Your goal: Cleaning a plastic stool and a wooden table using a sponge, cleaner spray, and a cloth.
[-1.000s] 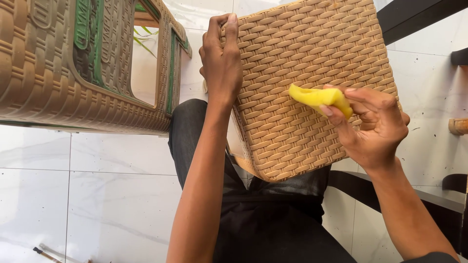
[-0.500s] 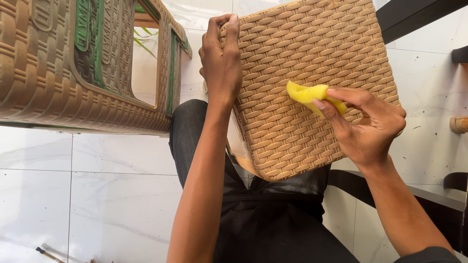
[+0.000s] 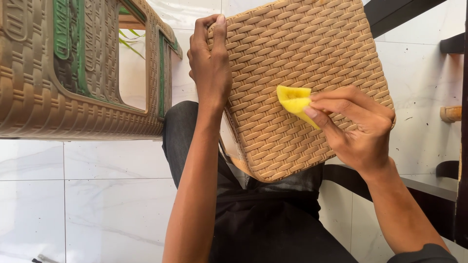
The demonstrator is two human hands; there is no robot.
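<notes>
A tan woven-pattern plastic panel (image 3: 297, 58) rests tilted on my lap. My left hand (image 3: 209, 63) grips its upper left edge, fingers curled over the rim. My right hand (image 3: 358, 126) pinches a small yellow cloth (image 3: 294, 101) and presses it against the middle of the woven surface.
A tan and green woven-pattern plastic chair (image 3: 78, 68) lies on its side at the upper left, over a white tiled floor (image 3: 97, 195). Dark furniture parts (image 3: 453, 44) stand along the right edge. My legs in dark trousers (image 3: 273, 224) fill the lower middle.
My right hand has slid the yellow cloth leftward and slightly up across the woven panel. My left hand has kept its hold on the edge.
</notes>
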